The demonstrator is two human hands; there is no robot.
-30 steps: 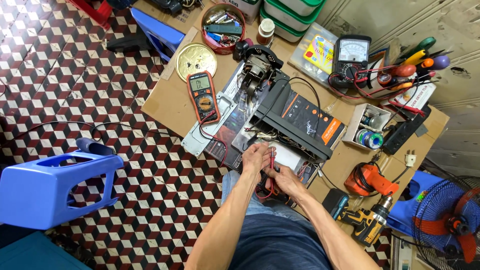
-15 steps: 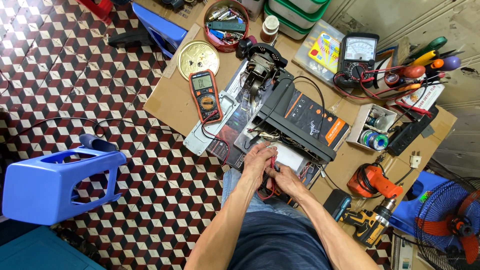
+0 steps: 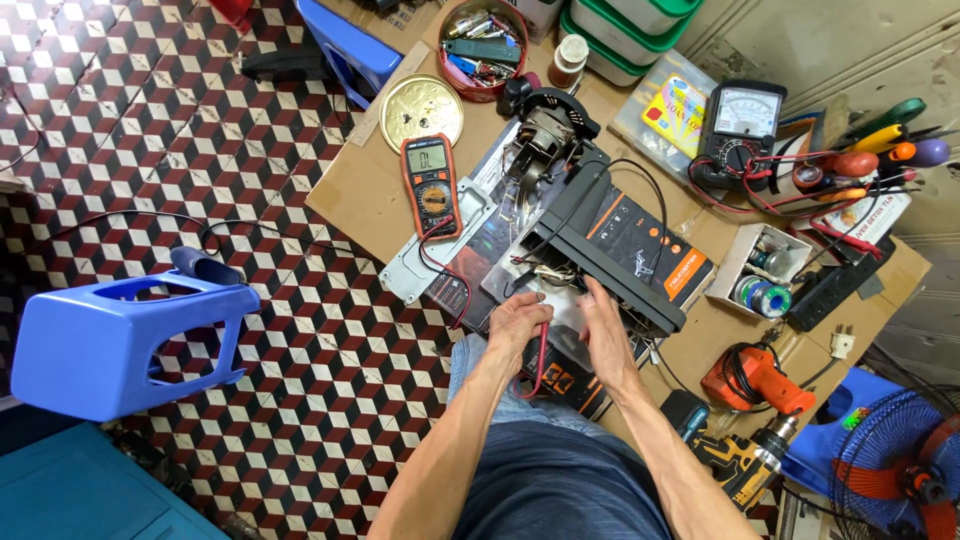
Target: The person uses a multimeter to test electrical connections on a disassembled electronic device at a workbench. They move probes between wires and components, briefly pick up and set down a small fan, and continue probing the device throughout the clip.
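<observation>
My left hand (image 3: 518, 322) is closed around a red test probe (image 3: 541, 352) whose red lead runs down past my wrist. My right hand (image 3: 605, 335) rests flat, fingers together, on the near edge of an opened black device (image 3: 625, 250) with an orange panel. An orange digital multimeter (image 3: 430, 184) lies to the left on the cardboard-covered table (image 3: 360, 195), its leads trailing toward my hands. Both hands sit over the exposed white board at the device's near end.
An analog meter (image 3: 742, 125) with red leads, screwdrivers (image 3: 880, 150), a small box of solder spools (image 3: 762, 280), an orange heat tool (image 3: 755, 378) and a cordless drill (image 3: 745, 462) lie right. A blue plastic stool (image 3: 120, 335) lies tipped over on the tiled floor at left. A fan (image 3: 895, 470) stands bottom right.
My hands, clasped close together before, have moved slightly apart and up onto the device's near edge. The view has shifted a little.
</observation>
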